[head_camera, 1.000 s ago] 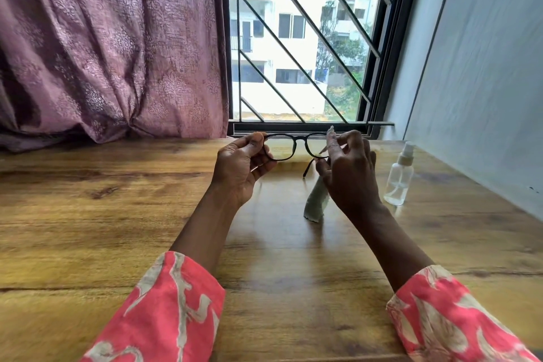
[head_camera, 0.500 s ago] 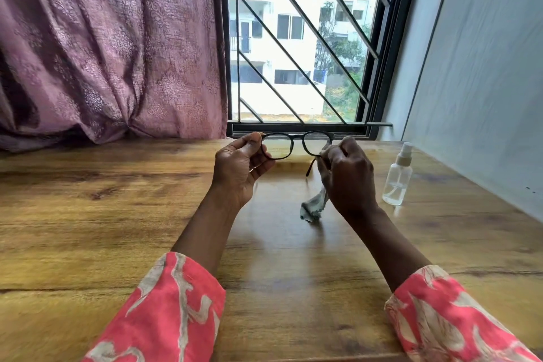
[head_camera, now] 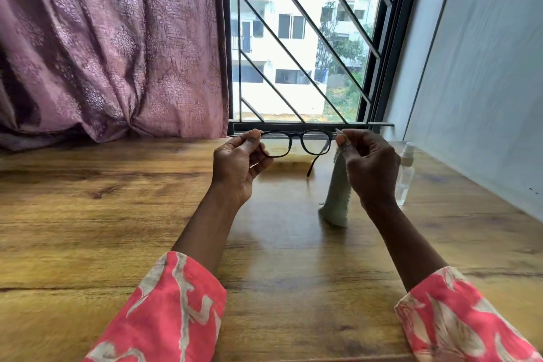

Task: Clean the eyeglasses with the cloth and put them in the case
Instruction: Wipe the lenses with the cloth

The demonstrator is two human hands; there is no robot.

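The table [head_camera: 88, 214] is brown wood with dark grain lines and a soft shine. The eyeglasses [head_camera: 296, 142] have a thin black frame and clear lenses. The cloth [head_camera: 336, 194] is pale, soft and matt. The spray bottle [head_camera: 405, 176] looks like clear plastic. The curtain [head_camera: 102, 47] is purple patterned fabric.

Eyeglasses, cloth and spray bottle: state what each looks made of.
Eyeglasses: dark matte frame, probably plastic; clear lenses, the table shows through.
Cloth: pale grey-green soft fabric, likely microfibre; it hangs limp with a zigzag-cut edge.
Spray bottle: clear plastic, it seems, with a whitish nozzle.
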